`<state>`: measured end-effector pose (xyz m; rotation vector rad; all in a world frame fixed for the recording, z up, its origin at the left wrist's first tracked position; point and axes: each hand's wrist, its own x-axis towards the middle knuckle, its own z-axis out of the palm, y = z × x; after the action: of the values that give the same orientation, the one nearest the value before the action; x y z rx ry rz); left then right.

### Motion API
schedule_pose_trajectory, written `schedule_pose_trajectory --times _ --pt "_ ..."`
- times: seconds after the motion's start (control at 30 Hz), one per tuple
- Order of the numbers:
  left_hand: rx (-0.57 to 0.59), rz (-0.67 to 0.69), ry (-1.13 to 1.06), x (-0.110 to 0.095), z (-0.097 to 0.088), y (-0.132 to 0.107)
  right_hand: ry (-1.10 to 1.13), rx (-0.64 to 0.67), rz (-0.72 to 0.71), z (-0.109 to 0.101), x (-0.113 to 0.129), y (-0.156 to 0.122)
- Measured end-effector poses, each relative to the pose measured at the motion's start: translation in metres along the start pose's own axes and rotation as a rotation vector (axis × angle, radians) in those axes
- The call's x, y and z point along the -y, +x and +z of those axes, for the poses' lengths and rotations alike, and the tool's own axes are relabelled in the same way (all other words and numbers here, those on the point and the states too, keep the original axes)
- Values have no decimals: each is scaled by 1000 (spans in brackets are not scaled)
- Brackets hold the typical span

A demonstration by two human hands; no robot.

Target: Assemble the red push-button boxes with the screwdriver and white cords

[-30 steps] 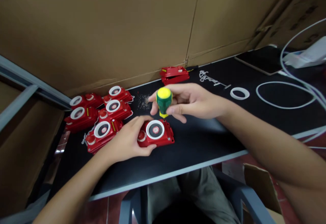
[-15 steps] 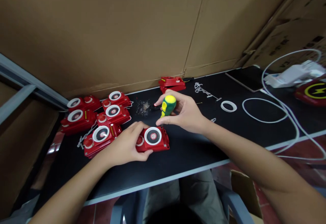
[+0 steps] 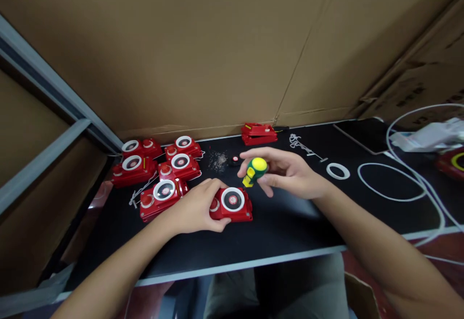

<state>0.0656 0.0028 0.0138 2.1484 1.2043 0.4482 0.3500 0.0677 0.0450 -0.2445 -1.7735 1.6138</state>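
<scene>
My left hand (image 3: 199, 206) is wrapped round the left end of a red box-shaped device (image 3: 247, 209) and holds it on the table. A black disc in a white ring and a smaller round part show on its top. In my right hand (image 3: 290, 171) is a screwdriver (image 3: 256, 168) with a green and yellow handle. The handle leans, its yellow end up, just above and right of the device; the tip is hard to make out. A small black round piece (image 3: 235, 160) lies behind the right fingers.
Several similar red devices (image 3: 180, 162) stand at the left. At the back are an opened red housing (image 3: 258, 134) and scattered debris (image 3: 218, 161). To the right lie a white ring (image 3: 338, 171), metal pieces with white cord (image 3: 297, 142), a tablet-like slab (image 3: 362, 135) and a looped white cable (image 3: 391, 198).
My right hand has drawn the screwdriver up and right, off the device's far edge, and the handle leans more. The left hand keeps its hold. The whole view has shifted.
</scene>
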Motion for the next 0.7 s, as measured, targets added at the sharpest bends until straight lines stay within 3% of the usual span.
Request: schedule_pose_trajectory --times 0.23,0.33,0.47,0.53,0.7 --pt "-15 34 6 4 1 0 -16 -50 44 -3 -3 -1" --pt "2 65 -6 6 -1 3 -44 -15 81 -12 -2 2" --pt "-5 98 -1 11 -1 5 -149 80 135 -26 17 18" --pt "-24 108 2 15 1 4 -308 157 194 -28 30 29" --pt "-48 156 8 22 7 3 -528 173 290 -14 47 45"
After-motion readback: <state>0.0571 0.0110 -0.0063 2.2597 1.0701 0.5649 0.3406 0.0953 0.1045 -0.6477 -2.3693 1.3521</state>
